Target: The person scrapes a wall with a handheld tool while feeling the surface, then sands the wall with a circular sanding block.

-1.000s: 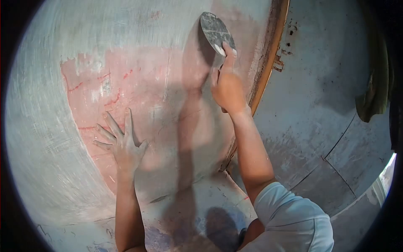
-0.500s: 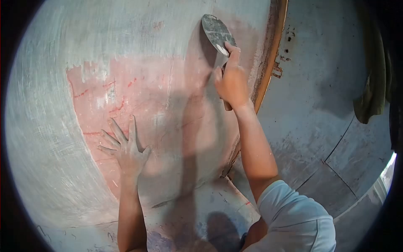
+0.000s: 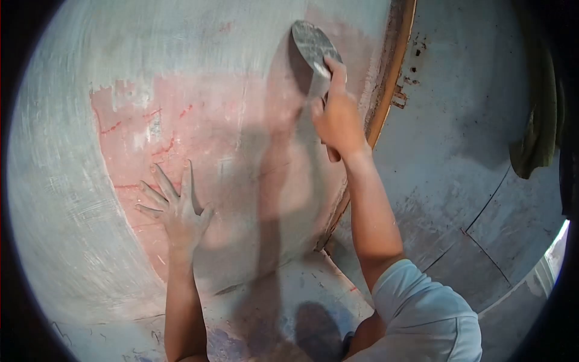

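Pressed flat on the wall's pink patch (image 3: 241, 175) is my left hand (image 3: 181, 211), its fingers spread and nothing in it. My right hand (image 3: 339, 120) is wrapped round the handle of a scraper (image 3: 313, 45), with the index finger stretched along the base of the blade. The wide grey blade points up and left over the upper wall, near the pink area's top right. Its shadow falls on the wall just beside it. The scraper's handle end shows below my right palm.
A brown, rusty edge strip (image 3: 386, 90) runs down right of the scraper. Beyond it stands a grey panel (image 3: 464, 108) with small holes and dark seams. A dark green cloth (image 3: 537, 133) hangs at the far right. A ledge (image 3: 289, 295) lies below the wall.
The view has shifted slightly, with the wall and my left hand a little further left and up. My right hand sits slightly further right, still holding the scraper.
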Demonstrator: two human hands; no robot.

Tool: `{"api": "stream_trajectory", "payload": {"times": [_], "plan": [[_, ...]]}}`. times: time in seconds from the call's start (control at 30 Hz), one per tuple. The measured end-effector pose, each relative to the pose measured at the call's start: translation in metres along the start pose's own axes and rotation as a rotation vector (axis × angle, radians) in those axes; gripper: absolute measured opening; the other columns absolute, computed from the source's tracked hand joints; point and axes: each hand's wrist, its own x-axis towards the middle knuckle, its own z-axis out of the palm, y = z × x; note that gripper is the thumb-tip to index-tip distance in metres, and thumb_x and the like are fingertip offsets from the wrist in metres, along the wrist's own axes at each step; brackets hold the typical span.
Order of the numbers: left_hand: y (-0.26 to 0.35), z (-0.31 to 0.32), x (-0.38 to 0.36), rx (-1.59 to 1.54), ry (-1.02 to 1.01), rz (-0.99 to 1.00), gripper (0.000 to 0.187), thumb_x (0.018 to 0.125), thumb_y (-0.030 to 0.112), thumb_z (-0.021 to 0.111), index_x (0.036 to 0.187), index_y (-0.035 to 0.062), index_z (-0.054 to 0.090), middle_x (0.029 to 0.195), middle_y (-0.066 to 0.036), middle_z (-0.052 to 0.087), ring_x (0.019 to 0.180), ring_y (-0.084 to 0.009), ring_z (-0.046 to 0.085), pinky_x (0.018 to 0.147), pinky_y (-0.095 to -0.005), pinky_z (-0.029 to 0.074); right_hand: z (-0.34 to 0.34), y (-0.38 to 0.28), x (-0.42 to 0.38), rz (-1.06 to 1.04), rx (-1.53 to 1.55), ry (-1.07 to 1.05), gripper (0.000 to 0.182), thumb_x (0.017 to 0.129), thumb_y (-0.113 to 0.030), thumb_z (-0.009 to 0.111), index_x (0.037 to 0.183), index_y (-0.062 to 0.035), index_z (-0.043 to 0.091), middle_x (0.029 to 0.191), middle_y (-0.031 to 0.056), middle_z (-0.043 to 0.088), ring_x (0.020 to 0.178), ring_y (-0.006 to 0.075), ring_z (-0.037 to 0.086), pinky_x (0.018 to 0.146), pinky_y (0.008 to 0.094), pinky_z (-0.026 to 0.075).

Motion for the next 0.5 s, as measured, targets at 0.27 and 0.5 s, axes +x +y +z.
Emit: {"api": "stream_trajectory", "payload": {"times": [0.27, 0.5], "plan": [[0.000, -0.002, 0.000, 0.020, -0.035, -0.028, 0.124, 0.068, 0.048, 0.088, 0.172, 0.0314, 0.024, 0.178, -0.027, -0.009, 0.156, -0.0644, -0.013, 0.110, -0.0885, -0.007, 0.026, 0.007, -0.101, 0.152, 0.118, -0.164, 0.076, 0.090, 0.008, 0.058, 0.160, -0.0049, 0.033, 0.139, 0.0317, 0.059, 0.123, 0.0558, 0.060, 0.103, 0.0537, 0.050], [0.000, 0.001, 0.000, 0.037, -0.009, -0.008, 0.122, 0.070, 0.052, 0.088, 0.172, 0.0315, 0.023, 0.177, -0.028, -0.010, 0.156, -0.0648, -0.012, 0.110, -0.0892, -0.006, 0.002, 0.000, 0.003, -0.021, -0.015, 0.000, 0.067, 0.093, 0.001, 0.058, 0.155, -0.0041, 0.035, 0.111, 0.0366, 0.068, 0.099, 0.0555, 0.068, 0.086, 0.0578, 0.054]]}}
